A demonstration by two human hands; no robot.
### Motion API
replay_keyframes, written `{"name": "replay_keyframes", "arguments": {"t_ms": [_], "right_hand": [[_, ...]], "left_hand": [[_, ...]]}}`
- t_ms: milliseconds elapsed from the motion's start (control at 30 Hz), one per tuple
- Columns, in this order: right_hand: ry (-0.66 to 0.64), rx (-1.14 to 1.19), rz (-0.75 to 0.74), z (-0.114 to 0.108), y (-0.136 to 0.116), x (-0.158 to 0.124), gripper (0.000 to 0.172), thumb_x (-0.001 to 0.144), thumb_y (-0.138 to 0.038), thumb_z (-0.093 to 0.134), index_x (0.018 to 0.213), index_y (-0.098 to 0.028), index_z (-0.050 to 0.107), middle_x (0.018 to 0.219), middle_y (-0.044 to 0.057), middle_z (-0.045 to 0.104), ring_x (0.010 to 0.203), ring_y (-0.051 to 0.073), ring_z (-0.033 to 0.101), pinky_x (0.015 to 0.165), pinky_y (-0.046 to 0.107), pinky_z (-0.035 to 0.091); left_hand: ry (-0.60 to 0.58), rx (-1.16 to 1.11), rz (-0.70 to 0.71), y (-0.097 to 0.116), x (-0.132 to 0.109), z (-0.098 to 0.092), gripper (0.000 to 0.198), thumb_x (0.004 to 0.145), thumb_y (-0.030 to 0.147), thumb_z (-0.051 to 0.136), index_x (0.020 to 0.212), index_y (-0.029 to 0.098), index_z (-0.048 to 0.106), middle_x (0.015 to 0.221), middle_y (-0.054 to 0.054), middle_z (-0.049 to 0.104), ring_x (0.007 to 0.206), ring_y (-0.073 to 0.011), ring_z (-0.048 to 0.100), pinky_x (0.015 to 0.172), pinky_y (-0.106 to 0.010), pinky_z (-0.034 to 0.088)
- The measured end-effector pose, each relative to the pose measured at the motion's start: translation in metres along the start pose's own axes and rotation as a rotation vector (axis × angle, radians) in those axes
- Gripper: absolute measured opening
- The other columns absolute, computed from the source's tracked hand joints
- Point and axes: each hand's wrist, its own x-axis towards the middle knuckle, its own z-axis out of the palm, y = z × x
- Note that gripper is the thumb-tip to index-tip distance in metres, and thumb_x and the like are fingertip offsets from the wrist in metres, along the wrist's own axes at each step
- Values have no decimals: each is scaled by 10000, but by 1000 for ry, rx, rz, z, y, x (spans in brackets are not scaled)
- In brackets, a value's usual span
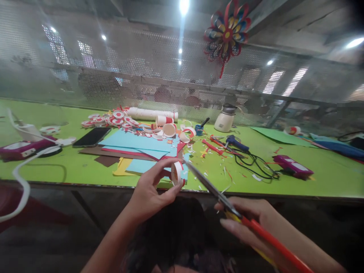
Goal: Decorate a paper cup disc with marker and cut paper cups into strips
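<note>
My left hand pinches a small white paper ring with a red edge between thumb and fingers, just in front of the green table's near edge. My right hand grips scissors with red and yellow handles; the blades point up and left, and their tip touches the ring. Behind the ring lie blue, red, brown and yellow paper sheets.
On the green table lie several red-and-white paper rings, a white tube, a black phone, a glue gun with a black cable, a pink device, a white pot and paper scraps. A paper flower hangs on the mesh wall.
</note>
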Motion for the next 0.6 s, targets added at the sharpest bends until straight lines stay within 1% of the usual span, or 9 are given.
{"name": "replay_keyframes", "arguments": {"t_ms": [67,100,133,200,267,333,433,500,600], "right_hand": [[85,75,81,-1,-2,3,363,852,-500,581,955,-175,705,613,-9,544,544,111,470,510,193,406],[106,107,114,-1,-3,3,383,853,-522,573,946,-172,697,583,-22,501,525,105,440,493,193,387],[97,130,139,-1,-4,3,396,849,-536,575,945,-171,692,573,-28,479,516,102,424,484,194,377],[50,139,153,0,-4,2,407,824,-537,607,965,-166,696,600,-19,501,527,105,432,485,197,384],[9,117,115,3,0,0,396,804,-507,640,985,-163,715,638,-4,545,544,107,453,496,193,403],[-26,93,38,5,7,-2,369,806,-476,648,994,-171,736,636,0,572,552,109,478,506,184,423],[-85,71,-67,8,19,-4,335,823,-429,651,1053,-200,737,728,22,657,621,133,568,577,192,488],[-90,65,-108,9,26,-5,328,832,-405,650,1087,-214,728,781,30,688,651,143,605,611,199,515],[-63,64,-161,13,33,-4,316,826,-388,659,1083,-220,731,797,32,706,649,147,630,614,200,533]], "left_hand": [[1,-120,-63,1,0,-2,397,799,203,694,1181,213,588,1151,-83,635,863,-135,639,767,-223,541],[4,-169,-78,0,1,-3,390,797,201,700,1172,214,592,1146,-81,642,881,-141,640,776,-229,539],[9,-214,-82,-1,2,-4,380,796,198,704,1162,216,599,1133,-78,651,903,-148,639,783,-232,535],[-1,-304,-77,-3,3,-6,365,794,195,711,1144,225,614,1102,-68,671,940,-159,639,786,-231,526],[-20,-397,-74,-6,4,-8,364,795,206,713,1146,241,623,1085,-58,685,961,-165,639,782,-225,518],[-44,-467,-82,-9,5,-9,364,807,227,701,1164,247,630,1114,-63,685,993,-177,634,792,-231,511],[-46,-521,-117,-9,4,-11,345,827,248,675,1170,227,645,1142,-86,683,1039,-205,623,833,-262,500],[-40,-549,-134,-8,4,-12,347,825,254,675,1170,225,652,1132,-89,689,1040,-215,624,846,-278,495],[-42,-572,-140,-6,4,-11,362,815,264,685,1174,237,657,1122,-86,693,1044,-219,620,836,-278,491]]}}
